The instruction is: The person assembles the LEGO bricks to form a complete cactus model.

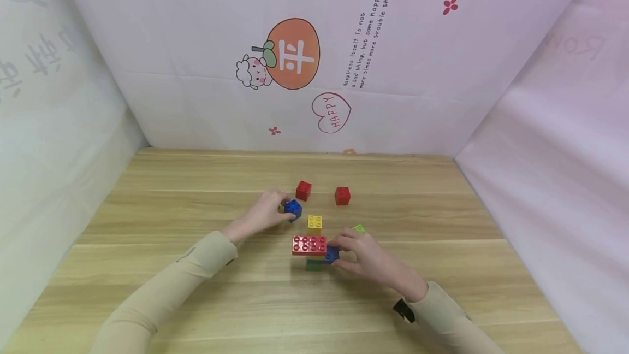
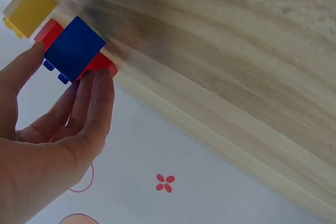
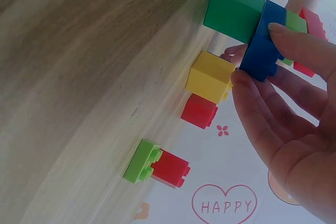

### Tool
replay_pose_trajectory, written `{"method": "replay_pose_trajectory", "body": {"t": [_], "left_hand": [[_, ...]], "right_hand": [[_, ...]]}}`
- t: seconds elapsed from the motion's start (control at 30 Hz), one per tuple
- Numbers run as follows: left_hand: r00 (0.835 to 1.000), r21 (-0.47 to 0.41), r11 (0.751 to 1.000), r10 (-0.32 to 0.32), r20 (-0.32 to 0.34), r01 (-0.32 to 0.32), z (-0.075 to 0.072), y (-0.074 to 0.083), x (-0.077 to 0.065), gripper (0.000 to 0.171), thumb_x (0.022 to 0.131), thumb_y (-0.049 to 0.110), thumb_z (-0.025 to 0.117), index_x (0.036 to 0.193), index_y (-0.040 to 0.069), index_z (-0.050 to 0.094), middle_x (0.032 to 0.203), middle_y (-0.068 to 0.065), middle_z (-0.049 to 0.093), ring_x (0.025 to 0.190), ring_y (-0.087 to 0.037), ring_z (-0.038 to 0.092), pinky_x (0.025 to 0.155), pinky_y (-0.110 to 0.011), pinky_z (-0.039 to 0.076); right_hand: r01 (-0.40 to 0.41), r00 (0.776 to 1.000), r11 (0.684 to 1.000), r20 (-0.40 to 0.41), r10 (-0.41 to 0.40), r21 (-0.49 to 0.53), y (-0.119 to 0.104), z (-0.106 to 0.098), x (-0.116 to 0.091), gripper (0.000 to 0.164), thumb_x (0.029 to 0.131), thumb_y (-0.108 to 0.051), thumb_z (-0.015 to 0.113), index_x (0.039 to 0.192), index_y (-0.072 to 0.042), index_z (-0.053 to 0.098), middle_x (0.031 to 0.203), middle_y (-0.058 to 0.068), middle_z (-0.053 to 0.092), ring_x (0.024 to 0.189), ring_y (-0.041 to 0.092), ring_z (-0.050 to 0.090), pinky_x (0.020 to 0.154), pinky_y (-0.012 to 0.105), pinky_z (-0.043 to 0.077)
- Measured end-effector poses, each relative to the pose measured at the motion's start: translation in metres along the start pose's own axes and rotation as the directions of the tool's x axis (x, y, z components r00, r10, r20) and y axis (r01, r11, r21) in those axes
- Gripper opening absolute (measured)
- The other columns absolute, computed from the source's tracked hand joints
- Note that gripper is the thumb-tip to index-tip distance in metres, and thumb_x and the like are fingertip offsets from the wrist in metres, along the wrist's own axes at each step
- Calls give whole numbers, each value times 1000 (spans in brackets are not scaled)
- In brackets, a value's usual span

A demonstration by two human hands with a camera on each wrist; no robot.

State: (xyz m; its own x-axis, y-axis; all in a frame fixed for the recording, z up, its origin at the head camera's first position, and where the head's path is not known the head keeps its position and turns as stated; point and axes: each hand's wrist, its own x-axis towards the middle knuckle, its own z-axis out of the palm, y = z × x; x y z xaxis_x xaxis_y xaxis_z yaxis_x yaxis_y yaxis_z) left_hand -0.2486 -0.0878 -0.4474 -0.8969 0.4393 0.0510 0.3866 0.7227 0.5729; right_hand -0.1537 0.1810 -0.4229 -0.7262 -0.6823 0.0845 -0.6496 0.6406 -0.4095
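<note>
My left hand (image 1: 265, 212) pinches a small blue block (image 2: 75, 49) between thumb and fingers, left of the yellow block (image 1: 314, 224). In the head view that blue block has its studs facing up. My right hand (image 1: 366, 255) grips the long blue brick (image 3: 262, 43) in a stack. Below this brick is a green block (image 3: 233, 11); above it come a light green brick (image 3: 295, 22) and a long red brick (image 1: 309, 245) on top. The blue brick sticks out to the right from under the red one, into my fingers.
Two red blocks, one left (image 1: 303, 190) and one right (image 1: 342, 196), stand farther back on the wooden table (image 1: 221, 173). A light green brick (image 3: 142, 161) lies behind my right hand, partly hidden in the head view. Printed cloth walls (image 1: 206, 108) enclose the back and sides.
</note>
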Motion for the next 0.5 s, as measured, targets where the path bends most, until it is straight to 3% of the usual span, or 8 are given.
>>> {"method": "replay_pose_trajectory", "body": {"t": [0.5], "left_hand": [[999,-6,999,-38,3,38,2,4,0,40,87,18,76,121,-1,66,111,-15,69,97,-24,65,83,-32,60]], "right_hand": [[21,1000,1000,-14,-21,-8,-1,0,0,33,86,-18,77,117,-10,69,112,1,70,100,12,66,84,25,59]]}}
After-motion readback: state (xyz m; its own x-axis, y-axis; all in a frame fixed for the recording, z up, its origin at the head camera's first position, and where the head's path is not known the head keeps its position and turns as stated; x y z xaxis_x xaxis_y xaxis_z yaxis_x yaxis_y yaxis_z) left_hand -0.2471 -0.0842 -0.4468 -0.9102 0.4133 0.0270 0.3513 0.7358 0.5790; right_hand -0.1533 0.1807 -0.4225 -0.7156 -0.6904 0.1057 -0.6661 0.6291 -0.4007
